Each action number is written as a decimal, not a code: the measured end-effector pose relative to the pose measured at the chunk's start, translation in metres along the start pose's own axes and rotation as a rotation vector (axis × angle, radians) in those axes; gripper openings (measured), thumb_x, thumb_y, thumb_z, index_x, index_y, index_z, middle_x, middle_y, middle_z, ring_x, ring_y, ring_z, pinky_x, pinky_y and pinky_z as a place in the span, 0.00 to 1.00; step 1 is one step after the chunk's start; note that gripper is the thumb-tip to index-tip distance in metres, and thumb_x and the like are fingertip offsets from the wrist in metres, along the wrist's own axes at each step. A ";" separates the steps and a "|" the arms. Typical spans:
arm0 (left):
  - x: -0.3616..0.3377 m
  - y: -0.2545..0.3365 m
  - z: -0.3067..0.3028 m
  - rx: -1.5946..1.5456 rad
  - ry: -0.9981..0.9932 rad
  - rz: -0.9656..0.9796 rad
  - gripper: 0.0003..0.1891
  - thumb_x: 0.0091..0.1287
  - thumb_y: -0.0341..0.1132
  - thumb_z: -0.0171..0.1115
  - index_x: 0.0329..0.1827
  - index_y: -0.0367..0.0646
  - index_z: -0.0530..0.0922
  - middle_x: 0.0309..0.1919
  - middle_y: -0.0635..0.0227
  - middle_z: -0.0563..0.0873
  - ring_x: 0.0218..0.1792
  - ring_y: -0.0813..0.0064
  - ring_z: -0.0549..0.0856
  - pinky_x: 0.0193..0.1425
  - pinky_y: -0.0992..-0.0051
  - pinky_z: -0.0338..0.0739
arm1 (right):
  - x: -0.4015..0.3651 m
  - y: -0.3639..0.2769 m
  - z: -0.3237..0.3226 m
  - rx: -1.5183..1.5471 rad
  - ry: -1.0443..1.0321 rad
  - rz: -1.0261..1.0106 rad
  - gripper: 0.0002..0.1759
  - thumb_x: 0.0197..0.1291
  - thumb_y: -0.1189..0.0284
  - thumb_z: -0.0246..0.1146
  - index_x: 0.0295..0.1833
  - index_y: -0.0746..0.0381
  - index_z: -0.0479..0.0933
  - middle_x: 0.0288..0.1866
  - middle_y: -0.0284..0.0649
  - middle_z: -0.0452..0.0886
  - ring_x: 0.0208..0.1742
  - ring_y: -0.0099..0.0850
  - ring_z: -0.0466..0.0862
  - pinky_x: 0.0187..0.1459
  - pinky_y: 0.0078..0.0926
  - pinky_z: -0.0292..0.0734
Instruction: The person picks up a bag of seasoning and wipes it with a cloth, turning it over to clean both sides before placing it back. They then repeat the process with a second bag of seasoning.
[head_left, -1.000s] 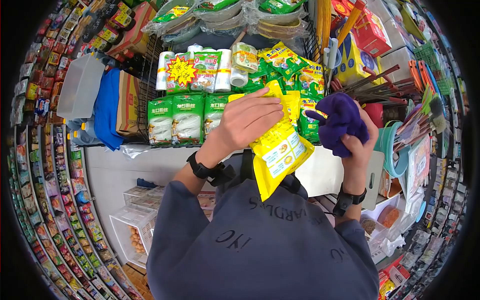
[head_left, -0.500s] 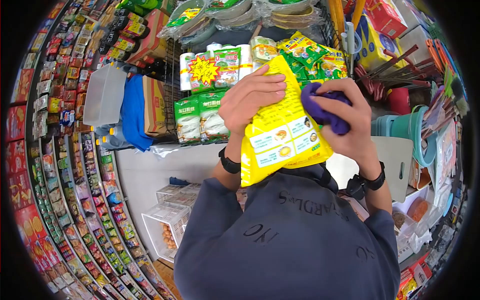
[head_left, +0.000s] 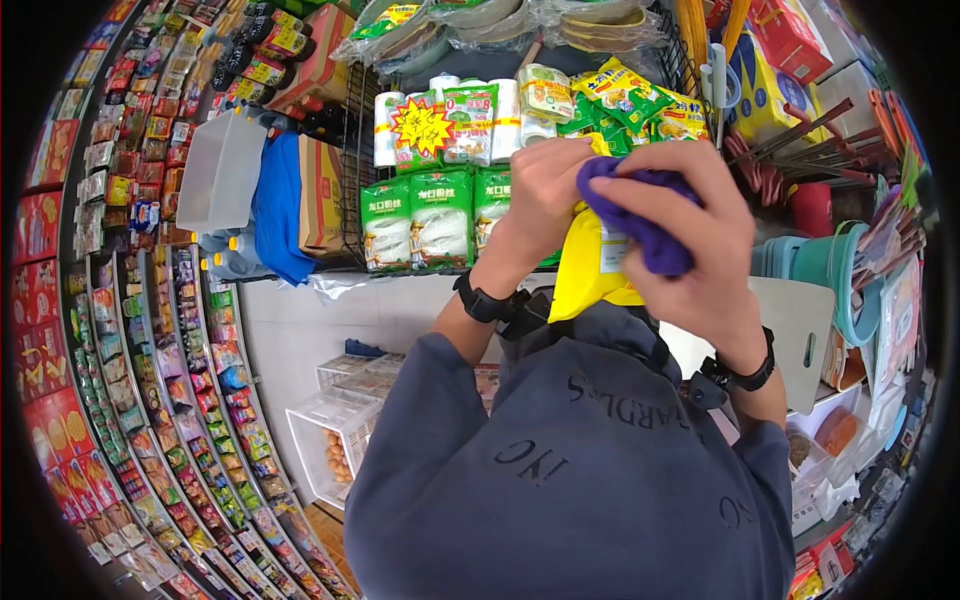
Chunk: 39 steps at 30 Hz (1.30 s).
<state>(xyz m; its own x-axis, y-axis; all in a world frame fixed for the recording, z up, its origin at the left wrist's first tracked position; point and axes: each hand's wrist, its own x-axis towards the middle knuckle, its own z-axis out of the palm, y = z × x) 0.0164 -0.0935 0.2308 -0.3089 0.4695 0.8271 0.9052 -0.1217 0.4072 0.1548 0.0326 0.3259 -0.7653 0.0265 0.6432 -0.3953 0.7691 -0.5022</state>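
My left hand (head_left: 540,205) is closed on the upper part of a yellow plastic packet (head_left: 580,265), which hangs edge-on in front of my chest. Most of its printed face is turned out of sight. In my right hand (head_left: 705,245) is a bunched purple cloth (head_left: 665,253), gripped between thumb and fingers and held against the packet's right side. Just beyond my left hand stand green packs of vermicelli noodles (head_left: 440,225). Behind both hands lie green-and-yellow seasoning packets (head_left: 625,95).
Wrapped white rolls (head_left: 385,130) stand at the shelf's back left, below plastic-wrapped bowls (head_left: 490,25). At left are a blue cloth (head_left: 278,215) and a clear plastic bin (head_left: 220,170). Teal tubs (head_left: 825,260) stand at right. A white basket (head_left: 325,450) of eggs sits lower left.
The yellow packet has turned from its broad printed face to edge-on. My left hand has moved right, bringing the two hands close together. The purple cloth stays in my right hand.
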 end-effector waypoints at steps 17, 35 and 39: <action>-0.025 -0.022 -0.007 0.052 0.156 -0.265 0.10 0.50 0.30 0.77 0.34 0.39 0.86 0.32 0.60 0.92 0.35 0.63 0.93 0.48 0.67 0.87 | -0.047 0.004 0.010 0.032 -0.184 -0.145 0.31 0.29 0.74 0.72 0.50 0.60 0.88 0.51 0.39 0.83 0.42 0.44 0.80 0.43 0.40 0.80; -0.020 -0.017 -0.029 -0.245 0.191 -0.191 0.17 0.53 0.39 0.79 0.36 0.34 0.86 0.36 0.56 0.92 0.43 0.61 0.94 0.64 0.55 0.85 | -0.107 0.044 -0.042 0.042 0.115 0.521 0.26 0.47 0.86 0.62 0.55 0.68 0.85 0.56 0.45 0.82 0.58 0.36 0.84 0.63 0.29 0.76; -0.026 -0.026 -0.023 -0.267 0.194 -0.167 0.16 0.52 0.38 0.79 0.36 0.35 0.86 0.35 0.56 0.92 0.42 0.62 0.94 0.63 0.56 0.85 | -0.113 0.050 -0.044 0.172 0.162 0.571 0.25 0.52 0.83 0.64 0.59 0.68 0.83 0.59 0.45 0.83 0.60 0.35 0.83 0.67 0.30 0.73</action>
<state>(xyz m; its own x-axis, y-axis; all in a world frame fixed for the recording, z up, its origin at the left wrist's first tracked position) -0.0060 -0.1224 0.2075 -0.5187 0.3312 0.7882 0.7375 -0.2931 0.6085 0.2437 0.0962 0.2534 -0.7988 0.5106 0.3182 -0.0327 0.4913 -0.8704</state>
